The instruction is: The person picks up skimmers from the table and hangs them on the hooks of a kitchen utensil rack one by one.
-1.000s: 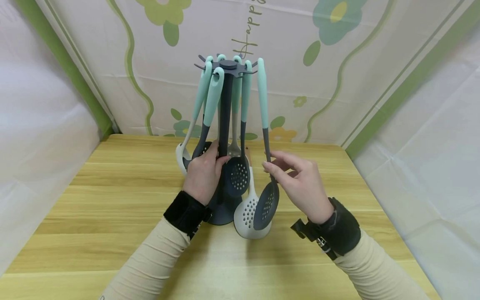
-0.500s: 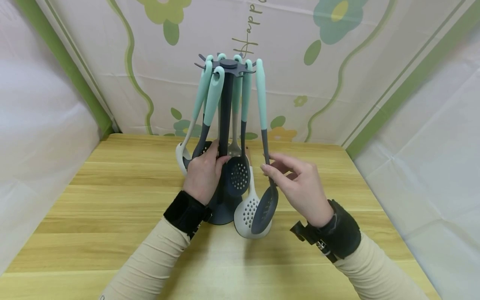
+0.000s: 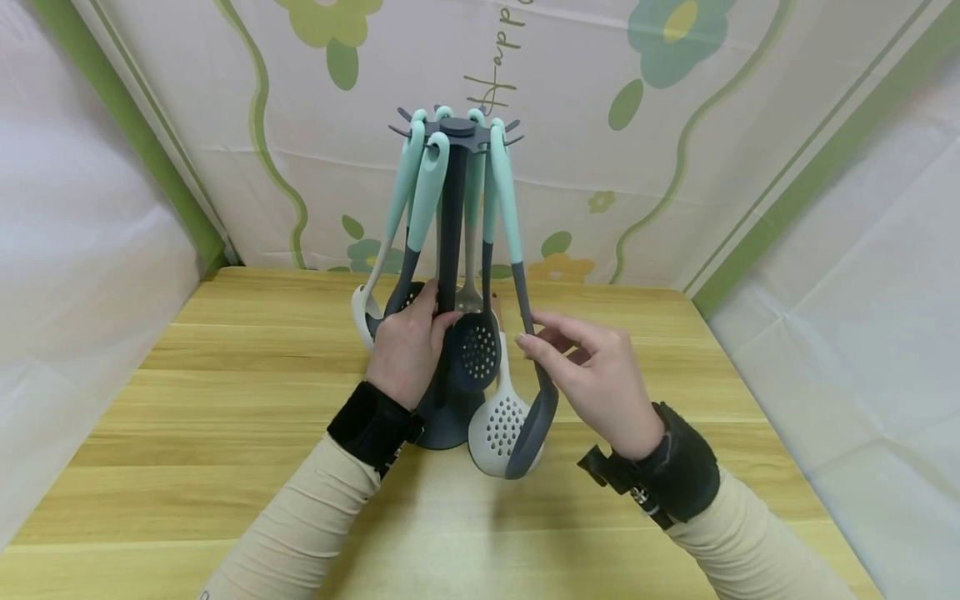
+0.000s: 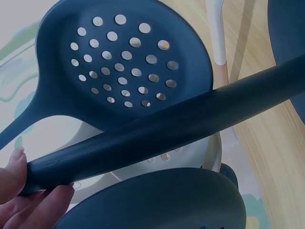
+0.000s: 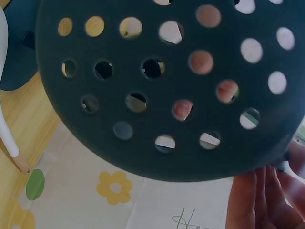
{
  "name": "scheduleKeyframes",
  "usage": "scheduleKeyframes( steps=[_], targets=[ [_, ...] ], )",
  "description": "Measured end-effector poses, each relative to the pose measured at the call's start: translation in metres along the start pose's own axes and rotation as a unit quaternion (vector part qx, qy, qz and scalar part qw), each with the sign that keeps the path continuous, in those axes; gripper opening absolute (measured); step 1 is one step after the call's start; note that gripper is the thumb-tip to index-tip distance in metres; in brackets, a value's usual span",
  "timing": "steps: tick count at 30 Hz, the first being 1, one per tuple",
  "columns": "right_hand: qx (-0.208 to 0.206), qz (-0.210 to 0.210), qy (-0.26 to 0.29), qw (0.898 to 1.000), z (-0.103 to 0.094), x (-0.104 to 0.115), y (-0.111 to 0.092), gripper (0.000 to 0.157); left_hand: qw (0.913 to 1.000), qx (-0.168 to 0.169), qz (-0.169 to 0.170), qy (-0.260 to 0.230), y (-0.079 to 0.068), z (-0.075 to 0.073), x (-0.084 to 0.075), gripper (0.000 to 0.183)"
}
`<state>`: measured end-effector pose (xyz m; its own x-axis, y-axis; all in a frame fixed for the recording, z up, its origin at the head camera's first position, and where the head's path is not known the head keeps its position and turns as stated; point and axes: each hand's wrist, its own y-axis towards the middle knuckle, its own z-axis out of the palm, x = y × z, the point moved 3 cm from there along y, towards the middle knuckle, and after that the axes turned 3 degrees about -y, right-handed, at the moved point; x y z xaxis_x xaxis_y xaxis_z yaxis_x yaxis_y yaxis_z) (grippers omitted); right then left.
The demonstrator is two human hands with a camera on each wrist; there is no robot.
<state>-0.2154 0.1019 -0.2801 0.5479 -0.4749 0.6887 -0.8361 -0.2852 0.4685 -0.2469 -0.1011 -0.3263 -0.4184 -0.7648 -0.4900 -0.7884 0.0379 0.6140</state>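
My left hand (image 3: 408,346) grips the dark post (image 4: 143,133) of the utensil stand, low on the post. With thumb and fingers, my right hand (image 3: 596,375) pinches the grey shaft of a skimmer (image 3: 525,304) with a mint handle. Its handle top overlaps the stand's hook ring (image 3: 456,129) and a neighbouring handle. In the head view the skimmer's bowl is turned nearly edge-on, while the right wrist view shows its round, holed face (image 5: 162,90) up close. Behind that bowl is a white perforated utensil (image 3: 491,437), partly covered by it.
Several mint-handled utensils hang around the stand, including a smaller dark skimmer (image 3: 476,375) and a white ladle (image 3: 363,312) at left. The stand's round base (image 3: 450,429) rests on a wooden table (image 3: 262,375). A flowered cloth (image 3: 570,167) rises behind, with white side panels.
The skimmer's handle top has moved left to the hook ring, and its bowl has turned from showing its holes to nearly edge-on. My right hand shifted slightly left; my left hand stayed put.
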Motion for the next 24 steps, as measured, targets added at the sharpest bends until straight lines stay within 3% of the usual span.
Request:
scheduleKeyframes(
  steps=[24],
  targets=[
    [0.030, 0.004, 0.058, 0.998, 0.022, 0.001, 0.004, 0.027, 1.0000, -0.005, 0.004, 0.007, 0.000, 0.000, 0.001, 0.031]
  ],
)
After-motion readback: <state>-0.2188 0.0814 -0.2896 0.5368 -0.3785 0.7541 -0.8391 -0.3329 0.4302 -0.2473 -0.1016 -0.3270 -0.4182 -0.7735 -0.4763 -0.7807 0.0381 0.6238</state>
